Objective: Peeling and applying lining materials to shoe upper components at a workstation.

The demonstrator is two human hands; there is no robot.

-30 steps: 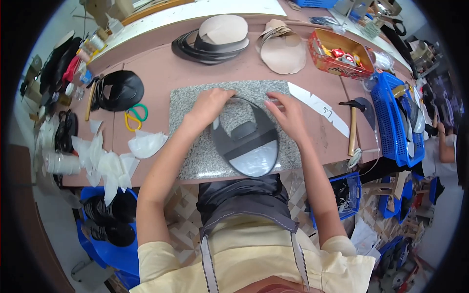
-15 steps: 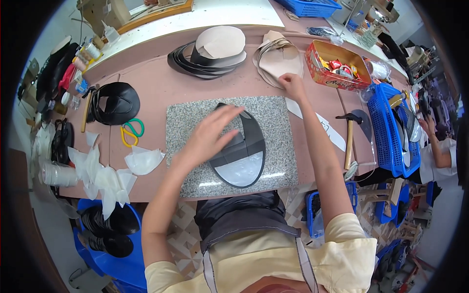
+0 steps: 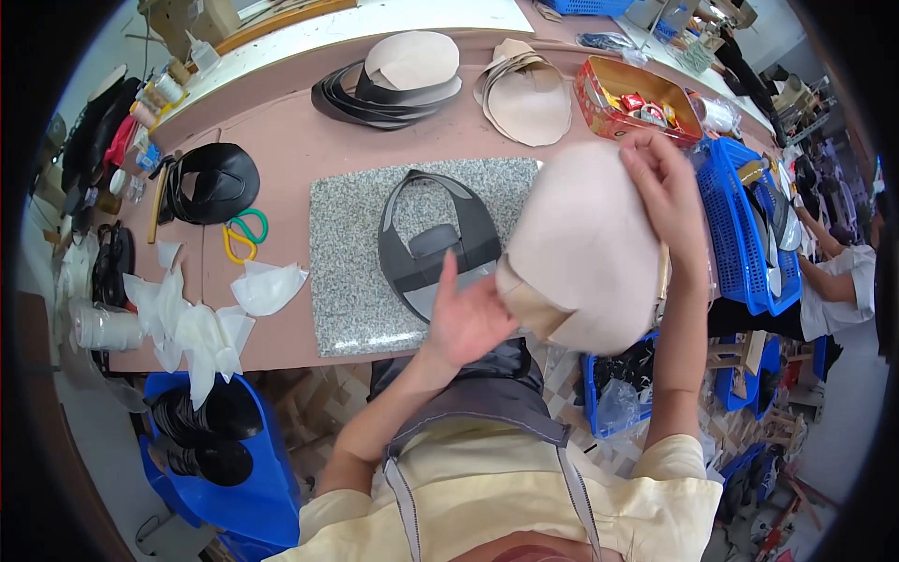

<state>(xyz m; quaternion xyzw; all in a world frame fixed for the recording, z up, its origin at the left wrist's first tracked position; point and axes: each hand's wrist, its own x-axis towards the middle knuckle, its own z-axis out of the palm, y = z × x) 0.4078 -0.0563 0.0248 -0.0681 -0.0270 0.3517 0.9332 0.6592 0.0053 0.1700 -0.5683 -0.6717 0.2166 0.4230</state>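
My right hand (image 3: 660,187) grips the upper right edge of a beige shoe lining piece (image 3: 585,229), which hangs upright over the right side of the granite slab (image 3: 342,253). At its lower left edge, my left hand (image 3: 473,323) is open, with fingers stretched and thumb apart. Its fingertips meet the lining's edge, though whether they hold it is unclear. On the slab lies a black and grey shoe upper (image 3: 476,229), flat, with a tongue in its middle opening; my left hand partly covers its lower end.
Behind the slab are stacks of beige linings (image 3: 529,108) and black uppers (image 3: 346,103), beside a red tin (image 3: 599,108) of small packets. To the left lie scissors (image 3: 241,245) and white scraps (image 3: 272,288). A blue basket (image 3: 726,225) stands right; a co-worker's arm shows beyond.
My right hand has brought a beige lining from the back stack toward me. My left hand has moved off the upper, down and right to the lining's edge.
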